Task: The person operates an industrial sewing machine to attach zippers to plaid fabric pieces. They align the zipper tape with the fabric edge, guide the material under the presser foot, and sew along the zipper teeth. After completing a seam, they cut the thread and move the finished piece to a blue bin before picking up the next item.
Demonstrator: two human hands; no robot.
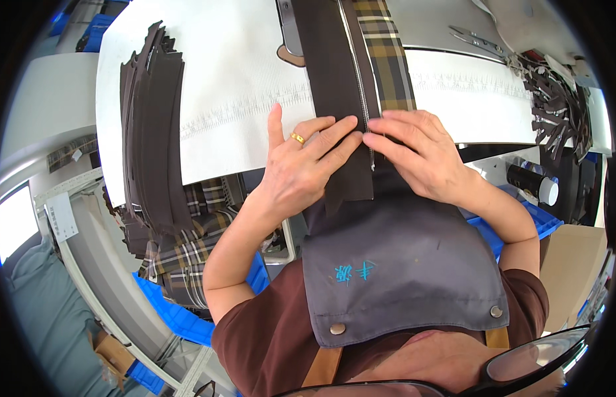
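Note:
A dark brown fabric strip (329, 59) runs toward me over the white table and hangs past its near edge. Along its right side lies a metal zipper (358, 79), with plaid fabric (385, 46) in brown, black and cream beside it. My left hand (306, 155), with a ring on one finger, has its fingers across the strip, tips near the zipper; its little finger sticks up apart. My right hand (420, 152) meets it from the other side, bent fingertips closed at the zipper's edge. Both thumbs are hidden beneath.
At left a stack of long dark brown strips (152, 132) drapes over the table edge, above folded plaid pieces (189, 255) and a blue bin (169, 311). Metal snips (476, 41) and a pile of zipper ends (559, 116) lie at right. A black bottle (529, 182) stands below.

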